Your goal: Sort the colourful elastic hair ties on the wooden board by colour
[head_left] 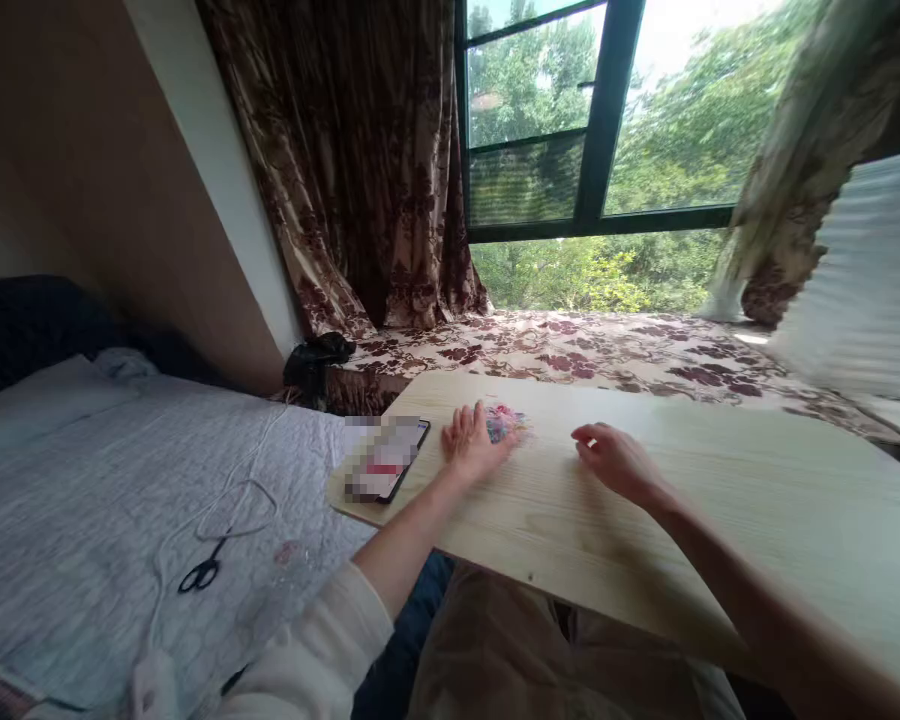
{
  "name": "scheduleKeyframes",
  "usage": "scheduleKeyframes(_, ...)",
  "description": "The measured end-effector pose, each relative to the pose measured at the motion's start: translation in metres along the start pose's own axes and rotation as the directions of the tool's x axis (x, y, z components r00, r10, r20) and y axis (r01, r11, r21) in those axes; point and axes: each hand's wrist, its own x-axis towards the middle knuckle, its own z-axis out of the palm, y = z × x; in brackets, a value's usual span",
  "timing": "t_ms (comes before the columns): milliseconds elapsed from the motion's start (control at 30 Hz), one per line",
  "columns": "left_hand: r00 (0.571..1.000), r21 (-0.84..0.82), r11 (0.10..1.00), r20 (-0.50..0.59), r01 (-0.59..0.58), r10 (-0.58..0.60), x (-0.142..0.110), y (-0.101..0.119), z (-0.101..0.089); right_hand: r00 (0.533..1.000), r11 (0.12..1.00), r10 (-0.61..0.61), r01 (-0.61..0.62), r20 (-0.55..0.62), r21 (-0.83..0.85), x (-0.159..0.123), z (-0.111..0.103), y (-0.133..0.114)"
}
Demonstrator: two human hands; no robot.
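Note:
A small heap of bright, multicoloured bits (504, 422), blurred and too small to name, lies on the pale wooden tabletop (720, 470). My left hand (474, 445) rests on the board at the heap's left side, palm down, fingers apart and thumb along its near edge. To the right of the heap, separated from it by bare wood, is my right hand (621, 462). Its fingers are curled in with the tips close together; whatever they may hold cannot be made out. Left of my left hand lies a phone (390, 462) with a partly pixelated screen.
On the bed (67, 500) at left are black-handled scissors (201, 572), a white cable (251, 485) and a white power strip (154, 685). A dark bag (311, 365) sits by the flowered window ledge (570, 345). Curtains (420, 180) frame the window.

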Motion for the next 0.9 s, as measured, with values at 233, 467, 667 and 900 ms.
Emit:
scheduleKeyframes(233, 0.957, 0.078, 0.955, -0.020, -0.287, 0.289, 0.009, 0.030, 0.003, 0.997, 0.999, 0.016, -0.014, -0.074, 0.030, -0.006, 0.008, 0.001)
scheduleKeyframes(467, 0.944, 0.131, 0.938, -0.038, -0.321, 0.328, 0.024, 0.030, 0.003, 0.997, 0.999, -0.001, 0.005, -0.082, 0.047, -0.011, 0.013, -0.002)
scheduleKeyframes(667, 0.974, 0.111, 0.968, 0.001, -0.224, 0.225, 0.079, 0.020, -0.015, 0.996, 0.998, -0.019, 0.024, -0.084, 0.053, -0.011, 0.015, -0.005)
scheduleKeyframes(900, 0.927, 0.073, 0.965, 0.305, -0.251, 0.218, 0.098, -0.005, -0.024, 0.995, 0.998, -0.027, 0.032, -0.099, 0.057, -0.013, 0.014, -0.003)
